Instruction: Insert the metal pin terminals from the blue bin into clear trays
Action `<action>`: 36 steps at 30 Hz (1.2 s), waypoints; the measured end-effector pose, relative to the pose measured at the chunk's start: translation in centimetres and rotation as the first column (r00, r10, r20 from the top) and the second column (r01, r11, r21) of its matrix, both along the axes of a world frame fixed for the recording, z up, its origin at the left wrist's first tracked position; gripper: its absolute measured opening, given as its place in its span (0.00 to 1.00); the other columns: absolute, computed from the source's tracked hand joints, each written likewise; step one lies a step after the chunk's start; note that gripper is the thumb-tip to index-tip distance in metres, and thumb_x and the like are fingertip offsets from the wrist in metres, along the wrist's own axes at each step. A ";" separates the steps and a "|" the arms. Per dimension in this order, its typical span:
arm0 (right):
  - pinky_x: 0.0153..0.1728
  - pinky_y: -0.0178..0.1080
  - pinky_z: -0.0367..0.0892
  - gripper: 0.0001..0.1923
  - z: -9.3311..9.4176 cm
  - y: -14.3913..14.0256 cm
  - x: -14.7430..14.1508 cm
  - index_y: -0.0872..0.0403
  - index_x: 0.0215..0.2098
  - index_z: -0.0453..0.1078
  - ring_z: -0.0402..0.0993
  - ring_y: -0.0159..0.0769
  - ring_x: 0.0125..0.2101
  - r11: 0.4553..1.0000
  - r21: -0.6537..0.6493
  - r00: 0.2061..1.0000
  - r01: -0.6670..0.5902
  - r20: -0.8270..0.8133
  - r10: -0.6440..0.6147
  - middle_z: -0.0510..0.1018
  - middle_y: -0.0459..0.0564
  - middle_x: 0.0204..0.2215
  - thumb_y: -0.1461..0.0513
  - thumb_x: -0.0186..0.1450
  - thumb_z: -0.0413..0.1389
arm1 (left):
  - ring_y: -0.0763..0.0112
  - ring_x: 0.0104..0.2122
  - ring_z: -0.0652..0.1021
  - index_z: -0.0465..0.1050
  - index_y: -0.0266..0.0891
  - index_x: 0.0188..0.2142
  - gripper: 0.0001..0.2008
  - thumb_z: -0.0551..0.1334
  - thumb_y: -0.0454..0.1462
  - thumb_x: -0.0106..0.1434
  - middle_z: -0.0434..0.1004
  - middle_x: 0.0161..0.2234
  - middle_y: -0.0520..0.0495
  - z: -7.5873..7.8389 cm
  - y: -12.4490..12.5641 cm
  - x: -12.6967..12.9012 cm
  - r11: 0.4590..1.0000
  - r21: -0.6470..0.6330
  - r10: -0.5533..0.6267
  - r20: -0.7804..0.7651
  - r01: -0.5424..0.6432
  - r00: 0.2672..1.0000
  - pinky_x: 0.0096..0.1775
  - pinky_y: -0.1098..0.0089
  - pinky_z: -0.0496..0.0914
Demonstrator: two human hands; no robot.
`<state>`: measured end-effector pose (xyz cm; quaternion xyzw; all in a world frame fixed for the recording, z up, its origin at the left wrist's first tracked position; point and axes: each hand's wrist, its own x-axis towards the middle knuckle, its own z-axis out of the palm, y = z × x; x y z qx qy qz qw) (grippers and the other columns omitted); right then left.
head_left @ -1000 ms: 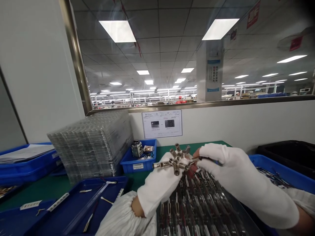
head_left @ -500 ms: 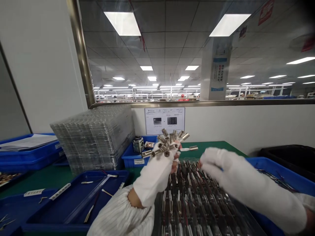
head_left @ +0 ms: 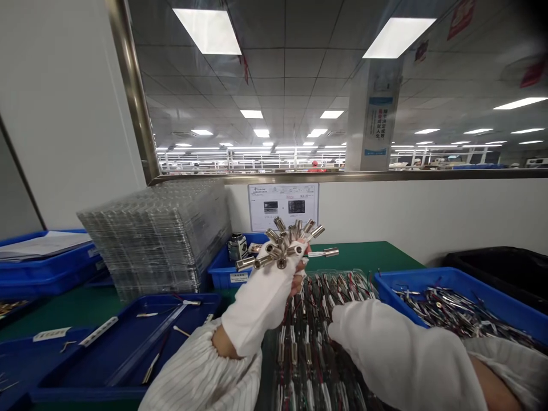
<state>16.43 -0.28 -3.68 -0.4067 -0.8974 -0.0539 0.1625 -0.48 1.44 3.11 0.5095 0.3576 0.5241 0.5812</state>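
While the left hand (head_left: pixel 261 299), in a white glove, squeezes a bunch of shiny metal tubes (head_left: pixel 285 246) in the middle of the frame, the tubes fan out above its fist. The right hand (head_left: pixel 363 334), lower right, rests on the clear tray of wired parts (head_left: pixel 317 337); its fingers are hidden, so I cannot tell its grip. A blue bin (head_left: pixel 428 282) sits at the right.
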 end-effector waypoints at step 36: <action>0.12 0.28 0.53 0.10 5.9 1.2 -1.2 0.56 0.35 0.66 0.57 0.22 0.11 0.870 -0.368 0.329 -0.330 -0.908 -0.259 0.65 0.40 0.13 0.64 0.53 0.52 | 0.65 0.44 0.66 0.62 0.41 0.43 0.16 0.55 0.36 0.53 0.66 0.43 0.48 -1.7 -0.7 -0.1 0.765 0.633 0.078 -0.280 0.123 0.957 0.48 0.65 0.59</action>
